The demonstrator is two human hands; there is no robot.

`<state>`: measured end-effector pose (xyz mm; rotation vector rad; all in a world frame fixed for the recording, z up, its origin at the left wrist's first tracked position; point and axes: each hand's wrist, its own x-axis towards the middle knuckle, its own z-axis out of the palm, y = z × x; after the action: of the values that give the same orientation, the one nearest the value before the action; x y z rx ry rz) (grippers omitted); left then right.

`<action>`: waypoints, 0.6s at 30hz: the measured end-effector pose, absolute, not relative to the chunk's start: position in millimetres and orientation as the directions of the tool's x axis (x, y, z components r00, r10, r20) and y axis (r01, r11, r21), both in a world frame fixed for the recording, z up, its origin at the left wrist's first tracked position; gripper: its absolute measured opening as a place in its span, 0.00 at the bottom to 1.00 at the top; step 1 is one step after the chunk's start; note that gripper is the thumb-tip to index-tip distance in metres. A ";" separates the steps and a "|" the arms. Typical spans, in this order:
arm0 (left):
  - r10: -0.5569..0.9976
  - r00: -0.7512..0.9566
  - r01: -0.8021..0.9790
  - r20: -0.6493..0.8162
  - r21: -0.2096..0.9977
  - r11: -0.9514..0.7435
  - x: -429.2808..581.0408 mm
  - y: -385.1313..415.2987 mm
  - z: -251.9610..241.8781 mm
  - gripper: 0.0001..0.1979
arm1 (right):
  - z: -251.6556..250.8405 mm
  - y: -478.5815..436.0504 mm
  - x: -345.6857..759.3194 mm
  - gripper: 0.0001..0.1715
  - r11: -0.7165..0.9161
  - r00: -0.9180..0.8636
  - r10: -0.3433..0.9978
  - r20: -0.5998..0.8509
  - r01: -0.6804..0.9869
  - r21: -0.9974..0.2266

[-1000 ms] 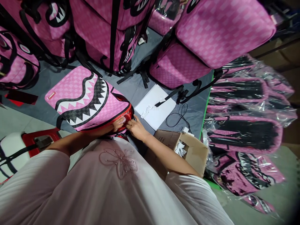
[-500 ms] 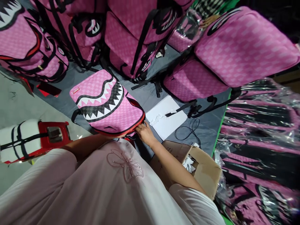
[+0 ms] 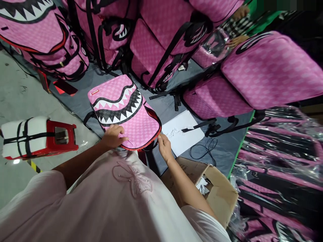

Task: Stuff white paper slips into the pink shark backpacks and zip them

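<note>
A pink checkered backpack [image 3: 143, 129] with a black and white shark-mouth print lies on the grey-covered table [image 3: 161, 104], its near end toward my body. My left hand [image 3: 114, 136] rests on the near left part of its front, fingers bent over the pink fabric. At the near right corner, my right hand [image 3: 164, 144] pinches the red-trimmed edge. Part of the zip opening shows dark along the right side. To the right of the bag lies a white board [image 3: 185, 134] with small scraps on it.
More pink backpacks [image 3: 214, 97] stand along the far side. An open cardboard box [image 3: 219, 201] is at my right, beside plastic-wrapped bags [image 3: 277, 161]. A red and white stool-like object [image 3: 37, 137] is at left. Another person's hand [image 3: 237, 41] shows at the back.
My left hand has come out from the bag's near edge onto its front. My right hand has shifted slightly along the corner. The view has moved, so the scene sits further right.
</note>
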<state>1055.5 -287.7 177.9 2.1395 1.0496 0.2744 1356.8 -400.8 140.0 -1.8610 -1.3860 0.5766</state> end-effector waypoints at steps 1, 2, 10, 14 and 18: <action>0.796 0.600 0.651 -0.084 0.630 -0.424 1054.4 -284.9 177.6 0.15 | 138.3 -398.5 1353.0 0.29 -0.177 0.357 0.933 0.039 0.553 -0.814; 0.816 0.576 0.691 -0.052 0.564 -0.453 1055.2 -284.0 176.3 0.15 | 136.5 -395.8 1348.8 0.30 -0.198 0.383 0.924 0.012 0.503 -0.841; 0.772 0.623 0.720 -0.123 0.475 -0.506 1063.3 -299.1 160.2 0.10 | 125.2 -384.3 1323.9 0.20 -0.248 0.533 0.846 -0.018 0.363 -0.898; 0.812 0.562 0.746 -0.157 0.520 -0.416 1058.4 -302.3 158.2 0.13 | 121.3 -385.4 1316.2 0.20 -0.247 0.571 0.821 0.006 0.363 -0.898; 0.790 0.596 0.670 -0.145 0.631 -0.391 1060.8 -306.4 158.4 0.09 | 116.9 -384.6 1308.8 0.24 -0.261 0.590 0.804 0.076 0.465 -0.846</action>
<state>1060.8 -306.4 158.4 2.1653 1.1500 0.2337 1308.8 -384.6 116.9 -1.9086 -1.0182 0.4697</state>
